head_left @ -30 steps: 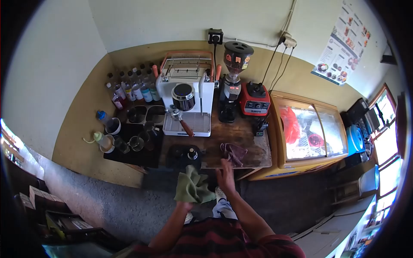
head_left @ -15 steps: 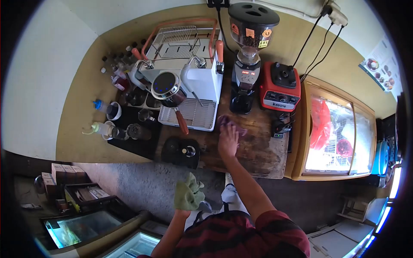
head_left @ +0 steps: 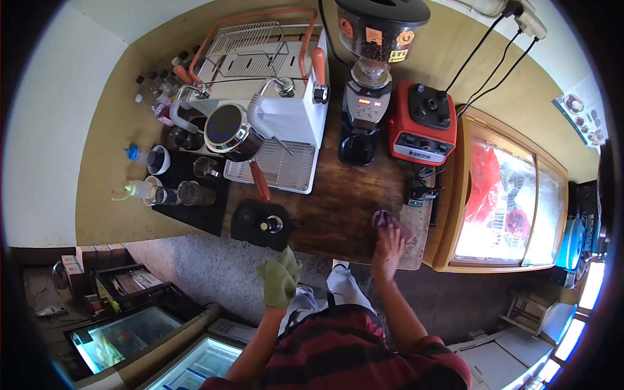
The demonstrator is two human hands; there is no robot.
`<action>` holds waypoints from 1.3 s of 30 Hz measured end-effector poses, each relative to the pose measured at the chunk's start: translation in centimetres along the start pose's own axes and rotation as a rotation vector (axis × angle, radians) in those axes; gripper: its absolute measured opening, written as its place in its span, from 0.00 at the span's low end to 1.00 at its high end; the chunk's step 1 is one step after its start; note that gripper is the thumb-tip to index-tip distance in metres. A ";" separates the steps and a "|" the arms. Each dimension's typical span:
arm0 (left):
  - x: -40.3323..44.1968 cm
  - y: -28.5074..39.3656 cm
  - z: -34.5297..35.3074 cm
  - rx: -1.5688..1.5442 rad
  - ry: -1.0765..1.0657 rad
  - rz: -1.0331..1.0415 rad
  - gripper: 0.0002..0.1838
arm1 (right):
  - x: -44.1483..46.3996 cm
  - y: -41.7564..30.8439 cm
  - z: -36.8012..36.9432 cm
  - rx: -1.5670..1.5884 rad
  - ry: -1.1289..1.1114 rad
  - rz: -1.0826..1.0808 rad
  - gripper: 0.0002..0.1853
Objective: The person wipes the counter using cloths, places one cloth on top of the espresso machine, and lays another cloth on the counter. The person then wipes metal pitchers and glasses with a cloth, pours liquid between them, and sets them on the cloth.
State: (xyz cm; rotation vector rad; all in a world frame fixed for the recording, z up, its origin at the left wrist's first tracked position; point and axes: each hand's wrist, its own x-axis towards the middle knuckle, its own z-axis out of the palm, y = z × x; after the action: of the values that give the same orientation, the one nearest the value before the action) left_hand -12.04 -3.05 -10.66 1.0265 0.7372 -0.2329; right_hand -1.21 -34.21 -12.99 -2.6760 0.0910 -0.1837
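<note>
My right hand [head_left: 389, 250] lies with its fingers stretched out on a purple cloth [head_left: 382, 220], pressing it flat on the wooden countertop [head_left: 325, 218] near its front right corner. Low in front of the counter, my left hand [head_left: 275, 309] holds a green cloth [head_left: 279, 279], which hides most of its fingers. A black tamping mat [head_left: 244, 227] with a tamper [head_left: 271, 225] on it sits at the counter's front edge, just beyond the green cloth.
Behind stand a white espresso machine [head_left: 296, 120] with a portafilter handle [head_left: 259, 181] jutting forward, a coffee grinder [head_left: 361, 114] and a red blender base [head_left: 422, 133]. Bottles and cups fill the left side. A wooden glass-fronted cabinet [head_left: 448, 257] borders the right.
My right hand has slid the purple cloth right and toward me, from below the grinder to the front right corner. My left hand still holds the green cloth. The view has shifted slightly.
</note>
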 end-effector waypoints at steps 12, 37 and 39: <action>1.0 4.5 11.1 -0.388 -0.324 0.099 0.34 | -1.2 3.6 -0.9 -0.004 0.178 0.127 0.24; 2.2 5.9 15.0 -0.118 -0.201 0.235 0.36 | -9.8 12.0 -14.2 0.114 -0.057 0.438 0.20; 3.0 6.1 14.9 -0.160 -0.304 0.226 0.36 | -8.8 11.0 -15.6 0.179 0.024 0.414 0.19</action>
State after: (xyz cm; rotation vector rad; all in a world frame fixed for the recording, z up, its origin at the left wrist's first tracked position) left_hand -0.10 -12.01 -3.88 0.8887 0.3545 -0.1280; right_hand -12.57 -49.99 -5.02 -2.4144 0.5999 -0.0862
